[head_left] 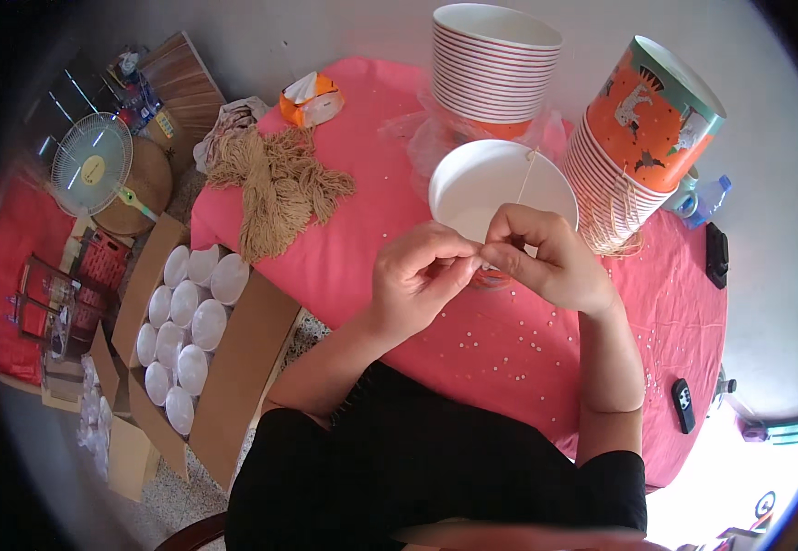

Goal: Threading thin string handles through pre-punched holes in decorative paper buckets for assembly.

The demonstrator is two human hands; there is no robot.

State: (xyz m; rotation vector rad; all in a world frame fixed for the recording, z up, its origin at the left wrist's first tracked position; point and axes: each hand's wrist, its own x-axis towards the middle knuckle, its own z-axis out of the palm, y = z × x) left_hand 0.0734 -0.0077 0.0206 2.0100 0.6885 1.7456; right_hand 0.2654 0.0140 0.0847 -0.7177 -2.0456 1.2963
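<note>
Step, I judge: fingertip work on thin pale string (525, 180) at rim of white paper bucket (468, 191), far of hands on pink-clothed bench (527, 409) | left hand (420, 273), right hand (553, 262): grips pinched, tips meeting, held bit too small to tell | next calls for steady tension
</note>
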